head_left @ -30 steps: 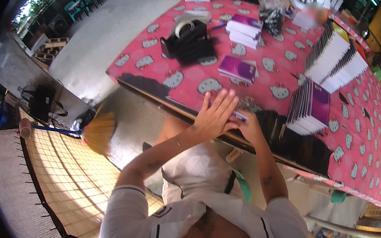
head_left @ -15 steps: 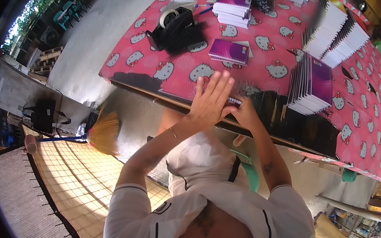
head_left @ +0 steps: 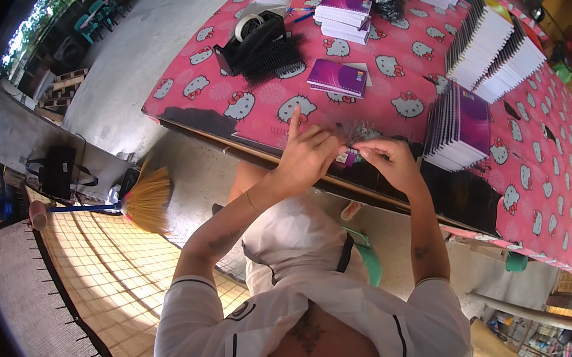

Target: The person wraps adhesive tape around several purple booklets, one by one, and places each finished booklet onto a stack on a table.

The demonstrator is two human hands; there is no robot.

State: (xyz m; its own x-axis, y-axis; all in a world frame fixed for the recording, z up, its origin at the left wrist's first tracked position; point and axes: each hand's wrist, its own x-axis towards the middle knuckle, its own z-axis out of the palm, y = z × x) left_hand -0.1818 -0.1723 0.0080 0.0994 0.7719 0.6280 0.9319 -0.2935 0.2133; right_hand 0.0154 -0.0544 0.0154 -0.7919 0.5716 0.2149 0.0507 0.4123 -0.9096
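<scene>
At the near table edge, a purple spiral notebook [head_left: 351, 158] shows only in part between my two hands. My left hand [head_left: 311, 152] closes on its left side, the index finger sticking out and the other fingers bent. With thumb and fingertips pinched together, my right hand [head_left: 394, 161] grips the binding end of the notebook. My fingers cover most of the notebook. Just beyond them lies a small tangle of thin wire coils [head_left: 360, 132]. Right of my right hand stands a row of purple spiral notebooks [head_left: 467, 121].
A purple notebook [head_left: 338, 76] lies farther in on the pink patterned tablecloth [head_left: 249, 128], with a notebook stack [head_left: 343, 17] behind it. A black tape dispenser [head_left: 249, 40] stands beside black binding coils [head_left: 275, 61]. Taller notebook stacks [head_left: 481, 45] rise at back right. A broom [head_left: 146, 198] is at lower left.
My left hand has gone from flat and stretched out over the notebook to bent fingers at its side. My right hand has moved to a fingertip pinch at the binding.
</scene>
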